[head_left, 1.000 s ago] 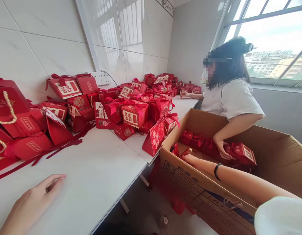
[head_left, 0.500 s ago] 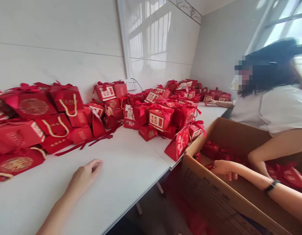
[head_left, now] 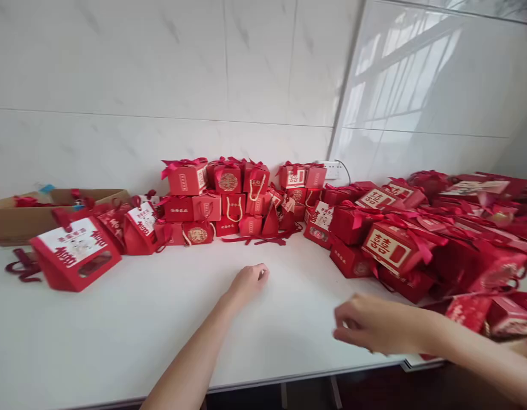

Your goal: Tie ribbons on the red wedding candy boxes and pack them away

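My left hand (head_left: 248,280) rests on the white table (head_left: 280,324), its fingers curled in a loose fist with nothing visible in them. My right hand (head_left: 368,323), a little blurred, hovers above the table's front part. Its fingers are bent, with a gap to the thumb, and I see nothing between them. Nearest to it is a heap of red gift boxes (head_left: 385,246) with ribbons and pale labels. Beyond my left hand, red gift boxes (head_left: 231,205) stand stacked against the wall, some with cream rope handles.
A red slant-topped gift box (head_left: 78,253) with an oval window stands at the left. Behind it is an open cardboard box (head_left: 20,221) with red items inside. A white power strip (head_left: 330,169) sits by the wall. The table's front edge (head_left: 306,377) runs below my hands.
My view has swung left, so the large carton and the co-worker are out of sight. My right hand has come out of that carton to above the table. My left hand stays curled on the table.
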Available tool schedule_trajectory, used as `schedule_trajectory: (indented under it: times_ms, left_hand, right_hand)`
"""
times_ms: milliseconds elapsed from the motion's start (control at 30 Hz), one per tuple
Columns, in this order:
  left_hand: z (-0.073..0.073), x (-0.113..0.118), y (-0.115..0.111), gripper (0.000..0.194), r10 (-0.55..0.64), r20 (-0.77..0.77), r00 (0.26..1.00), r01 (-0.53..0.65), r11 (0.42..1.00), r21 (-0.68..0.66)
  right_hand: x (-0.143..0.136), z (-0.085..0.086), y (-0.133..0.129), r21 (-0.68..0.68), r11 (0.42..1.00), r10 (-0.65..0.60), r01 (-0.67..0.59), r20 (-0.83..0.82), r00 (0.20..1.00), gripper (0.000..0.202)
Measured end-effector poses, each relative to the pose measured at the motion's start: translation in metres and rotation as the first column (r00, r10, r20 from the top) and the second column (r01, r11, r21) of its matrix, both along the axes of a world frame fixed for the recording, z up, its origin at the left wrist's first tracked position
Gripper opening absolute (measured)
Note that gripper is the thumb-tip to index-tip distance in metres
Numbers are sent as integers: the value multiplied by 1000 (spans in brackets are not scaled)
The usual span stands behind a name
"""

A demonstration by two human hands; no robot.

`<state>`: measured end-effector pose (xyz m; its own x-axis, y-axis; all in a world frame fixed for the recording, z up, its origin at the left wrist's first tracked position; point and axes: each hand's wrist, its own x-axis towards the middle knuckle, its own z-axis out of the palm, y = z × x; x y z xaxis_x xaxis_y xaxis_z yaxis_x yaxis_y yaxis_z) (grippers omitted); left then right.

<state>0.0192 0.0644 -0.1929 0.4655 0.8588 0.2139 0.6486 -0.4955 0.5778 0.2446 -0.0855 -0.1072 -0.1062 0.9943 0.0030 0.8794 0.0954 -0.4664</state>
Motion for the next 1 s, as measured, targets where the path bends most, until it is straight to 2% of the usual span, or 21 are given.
schedule_trajectory:
  times_ms: [33,67,100,167,233,333,400,467,567,667,733,800,867,933,1000]
  left_hand:
    - [0,-3,3,21,31,30,999,-31,999,9]
    - [-1,-7,7,20,72,59,996,-74,997,24]
    - [-1,-12,12,18,121,89,989,-125,991,43]
    - [-2,-24,23,16,234,155,960,-248,965,79]
    - [-4,-36,34,16,353,228,907,-382,919,97]
    - [-8,-46,46,20,495,339,800,-555,825,106]
    - [-6,-48,53,22,534,398,746,-622,772,130]
    - [3,-49,63,31,539,435,722,-653,737,171]
    - [35,-58,86,51,601,482,638,-745,640,187]
    - [85,-76,114,73,729,532,431,-885,456,92]
    - [118,-87,132,87,777,522,351,-920,391,35]
    - [144,-95,144,97,805,490,335,-926,376,15]
    - [162,-100,152,101,824,441,355,-919,395,2]
    - [172,-102,156,100,841,389,376,-909,416,-21]
    - [176,-102,157,95,857,347,382,-905,422,-47]
  right_hand:
    - [-16,-12,22,-33,994,102,-104,-66,993,27]
    - [-31,-26,44,-4,995,99,-101,-157,983,27]
    - [-45,-40,65,32,998,52,-45,-256,965,25]
    - [-68,-65,103,66,998,29,-8,-321,947,24]
    - [-83,-83,130,91,995,-9,48,-384,923,27]
    - [-92,-94,150,82,993,-41,89,-461,886,31]
    - [-90,-97,153,48,996,-40,73,-494,869,29]
    - [-87,-97,153,6,998,-47,58,-520,853,28]
    - [-85,-97,154,-43,998,-61,45,-547,835,26]
    - [-86,-96,156,-63,997,-64,34,-566,822,23]
    - [-86,-96,157,-70,997,-67,32,-579,813,22]
    - [-85,-95,157,-72,997,-65,28,-589,806,21]
    - [-85,-95,157,-68,997,-59,24,-597,800,20]
    - [-84,-95,156,-62,998,-54,21,-603,796,20]
    - [-84,-94,157,-60,998,-51,18,-609,792,20]
